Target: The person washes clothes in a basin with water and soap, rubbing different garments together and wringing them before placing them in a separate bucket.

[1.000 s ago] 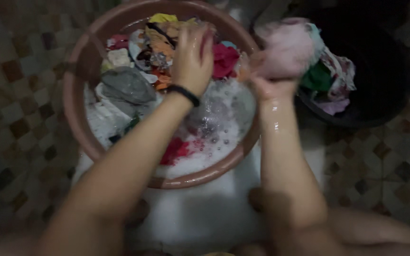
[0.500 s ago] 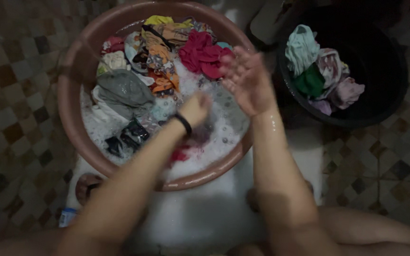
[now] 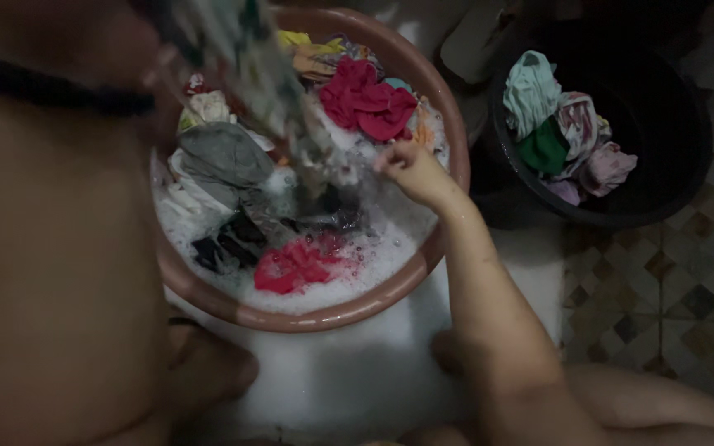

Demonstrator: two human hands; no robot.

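Head view, brown basin (image 3: 307, 318): round and wide, on the tiled floor, full of suds and soaking clothes. A red garment (image 3: 365, 99) lies at the far side, a grey one (image 3: 221, 153) at the left, dark pieces near the middle and a smaller red cloth (image 3: 295, 266) in the foam at the near side.

Black tub (image 3: 671, 177): just right of the basin, apart from it. It holds a heap of wrung clothes (image 3: 559, 124) in pale green, deep green, pink and patterned white.

Left hand: the forearm fills the left of the frame, very close to the camera, with a dark band (image 3: 51, 91) round the wrist. The hand itself is out of view at the top, so its grip cannot be told.

Patterned wet cloth (image 3: 262, 78): hangs blurred from the top edge down into the suds, seemingly lifted by the left arm.

Right hand (image 3: 411, 169): over the far right of the basin, fingers curled in at the cloth's lower end; whether they pinch it is unclear.

In the way: the left forearm hides the basin's left rim and the floor there.

Floor (image 3: 679, 289): small brown and pale tiles; white foam spreads before the basin.
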